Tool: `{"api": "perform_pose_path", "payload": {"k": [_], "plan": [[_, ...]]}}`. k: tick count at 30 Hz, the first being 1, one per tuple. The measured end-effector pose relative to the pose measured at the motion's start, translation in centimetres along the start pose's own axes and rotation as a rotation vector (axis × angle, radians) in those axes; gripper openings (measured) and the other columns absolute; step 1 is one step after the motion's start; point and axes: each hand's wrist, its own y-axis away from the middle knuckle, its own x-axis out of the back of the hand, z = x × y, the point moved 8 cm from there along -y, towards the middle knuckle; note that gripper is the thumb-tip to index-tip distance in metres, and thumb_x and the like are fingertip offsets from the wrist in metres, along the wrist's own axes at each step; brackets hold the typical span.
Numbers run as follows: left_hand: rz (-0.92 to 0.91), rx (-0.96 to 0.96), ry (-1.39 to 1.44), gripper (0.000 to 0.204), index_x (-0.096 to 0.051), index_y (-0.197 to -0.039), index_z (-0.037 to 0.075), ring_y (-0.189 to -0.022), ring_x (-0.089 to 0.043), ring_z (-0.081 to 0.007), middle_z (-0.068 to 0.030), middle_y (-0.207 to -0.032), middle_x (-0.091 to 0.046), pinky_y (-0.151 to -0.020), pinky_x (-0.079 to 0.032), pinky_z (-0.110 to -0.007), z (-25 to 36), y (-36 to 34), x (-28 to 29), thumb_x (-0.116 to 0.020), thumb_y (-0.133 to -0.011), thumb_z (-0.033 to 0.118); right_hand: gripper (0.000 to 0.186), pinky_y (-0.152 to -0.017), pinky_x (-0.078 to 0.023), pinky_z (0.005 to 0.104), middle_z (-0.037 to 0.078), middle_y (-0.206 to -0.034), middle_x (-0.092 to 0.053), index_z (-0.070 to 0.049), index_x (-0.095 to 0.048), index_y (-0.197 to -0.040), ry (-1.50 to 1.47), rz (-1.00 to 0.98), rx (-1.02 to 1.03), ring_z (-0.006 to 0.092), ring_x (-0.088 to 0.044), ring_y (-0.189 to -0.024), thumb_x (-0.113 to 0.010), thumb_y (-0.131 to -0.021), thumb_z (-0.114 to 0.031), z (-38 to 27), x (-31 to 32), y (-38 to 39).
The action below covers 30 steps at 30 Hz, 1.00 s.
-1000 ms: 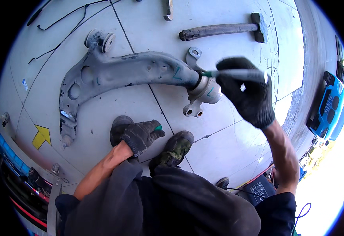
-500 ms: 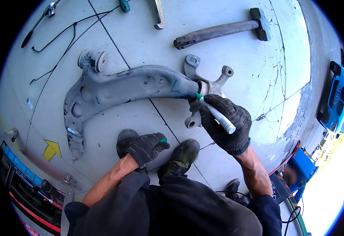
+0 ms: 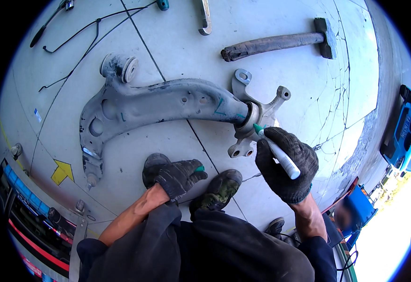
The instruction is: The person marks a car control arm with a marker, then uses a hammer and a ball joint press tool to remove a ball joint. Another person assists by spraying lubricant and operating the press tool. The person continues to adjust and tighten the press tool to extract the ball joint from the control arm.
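A grey car control arm lies on the floor with small green marks on its surface. At its right end is a cast metal knuckle with several holed lugs. Gloved, my right hand grips a white marker, its green tip pointing at the knuckle by the joint; whether it touches cannot be made out. My left hand, also gloved, is closed near my boots, holding a small green cap at the thumb.
Beyond the arm lie a wooden-handled hammer, a pry bar, a ratchet and a long thin black hooked rod. A tool cart stands at the left. A blue car is at the far right.
My right hand has moved the marker right and slightly down, from the end of the control arm to the knuckle. A green mark now shows at the arm's end. The whole view has shifted slightly.
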Motion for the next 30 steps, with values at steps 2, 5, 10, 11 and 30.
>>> {"api": "perform_pose_path", "payload": {"k": [2, 5, 10, 11, 30], "plan": [[0.051, -0.033, 0.0, 0.045, -0.072, -0.122, 0.005, -0.111, -0.069, -0.0374, -0.0195, -0.12, -0.073, -0.096, -0.054, -0.046, -0.4, 0.3, -0.2, -0.069, -0.096, 0.042, 0.036, -0.063, -0.06, 0.0379, 0.014, -0.093, -0.076, -0.005, -0.072, -0.113, 0.0, -0.021, -0.054, 0.0288, -0.075, -0.071, -0.084, -0.081, -0.017, 0.3, 0.3, 0.3], [0.051, -0.052, -0.039, 0.045, -0.072, -0.122, 0.005, -0.108, -0.07, -0.0375, -0.0196, -0.117, -0.074, -0.095, -0.055, -0.047, -1.0, 0.1, -0.9, -0.071, -0.095, 0.041, 0.027, -0.063, -0.059, 0.0346, 0.014, -0.086, -0.076, -0.005, -0.075, -0.106, -0.015, -0.013, -0.063, 0.0259, -0.075, -0.069, -0.084, -0.081, -0.01, 0.6, -0.4, 0.0], [0.064, -0.067, -0.044, 0.044, -0.073, -0.119, 0.004, -0.104, -0.071, -0.038, -0.02, -0.115, -0.074, -0.091, -0.056, -0.047, -0.9, -0.1, -0.8, -0.072, -0.095, 0.04, 0.028, -0.064, -0.059, 0.0348, 0.014, -0.089, -0.076, -0.005, -0.074, -0.107, -0.043, -0.026, -0.077, 0.0267, -0.076, -0.072, -0.085, -0.081, -0.011, 1.0, -1.3, 0.0], [0.07, -0.073, -0.047, 0.043, -0.073, -0.119, 0.004, -0.104, -0.071, -0.0381, -0.0201, -0.115, -0.074, -0.09, -0.056, -0.047, -0.7, -0.1, -0.7, -0.072, -0.094, 0.04, 0.028, -0.064, -0.059, 0.0347, 0.014, -0.089, -0.076, -0.006, -0.074, -0.107, -0.046, -0.02, -0.078, 0.0268, -0.076, -0.073, -0.085, -0.081, -0.011, 1.0, -1.3, 0.0], [0.086, -0.084, -0.025, 0.04, -0.073, -0.117, 0.007, -0.104, -0.071, -0.0369, -0.018, -0.114, -0.074, -0.09, -0.056, -0.047, -0.8, 0.1, -0.7, -0.074, -0.093, 0.039, 0.038, -0.066, -0.061, 0.0387, 0.014, -0.095, -0.076, -0.005, -0.072, -0.115, -0.067, -0.072, -0.055, 0.0302, -0.075, -0.073, -0.084, -0.081, -0.017, 1.1, -1.6, -0.2]]}}
